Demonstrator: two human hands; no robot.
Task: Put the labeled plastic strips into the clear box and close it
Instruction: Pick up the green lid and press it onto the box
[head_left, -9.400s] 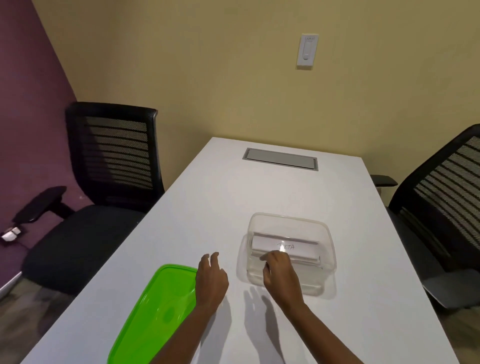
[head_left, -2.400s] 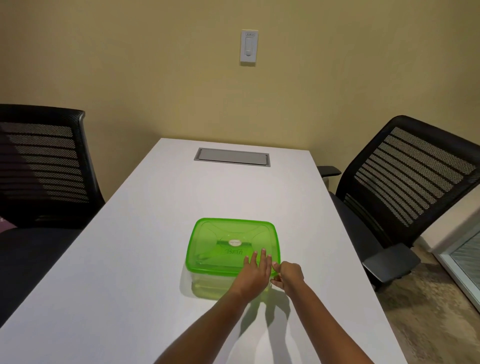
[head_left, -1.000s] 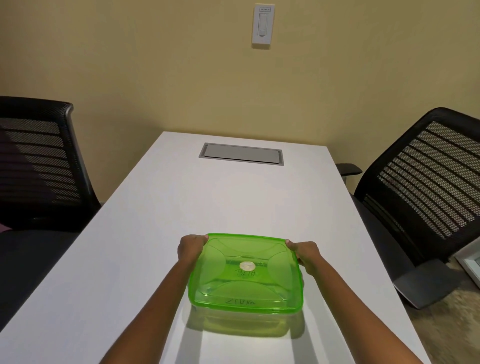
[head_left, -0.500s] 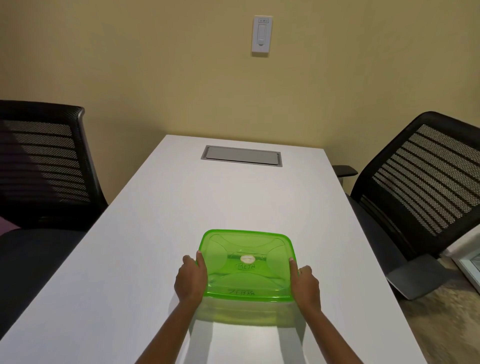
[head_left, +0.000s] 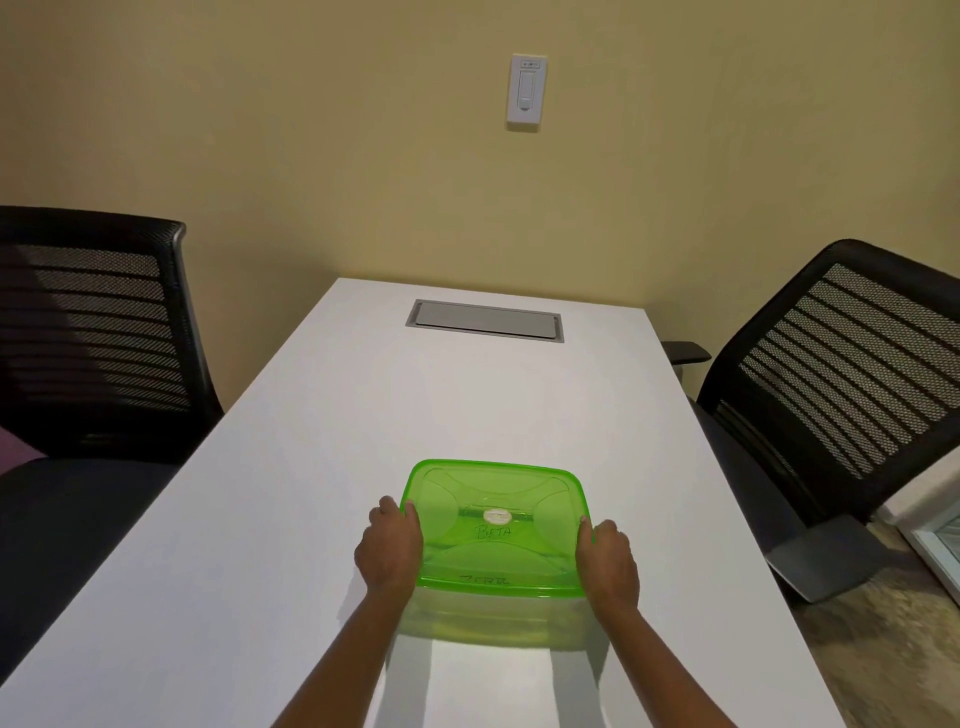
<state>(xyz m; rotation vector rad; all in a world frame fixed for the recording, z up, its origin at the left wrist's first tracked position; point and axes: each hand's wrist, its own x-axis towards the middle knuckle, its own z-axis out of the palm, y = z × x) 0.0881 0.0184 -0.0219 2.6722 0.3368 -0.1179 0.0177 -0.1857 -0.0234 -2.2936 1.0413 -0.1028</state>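
Observation:
The clear box (head_left: 493, 621) stands on the white table (head_left: 291, 519) with its translucent green lid (head_left: 498, 525) seated on top. Through the lid I read handwriting, "BETA" and another word near the front edge, which belongs to the labeled strips inside; the strips themselves are only dimly visible. My left hand (head_left: 389, 551) grips the lid's left edge, thumb over the rim. My right hand (head_left: 608, 564) grips the right edge the same way.
A grey cable hatch (head_left: 485, 320) is set into the far end of the table. A black mesh chair (head_left: 88, 332) stands at the left and another black mesh chair (head_left: 841, 395) at the right. A light switch (head_left: 526, 92) is on the yellow wall.
Over the last second my hands slid from the lid's far corners to its side edges. The box sits flat on the table and has shifted only slightly in view.

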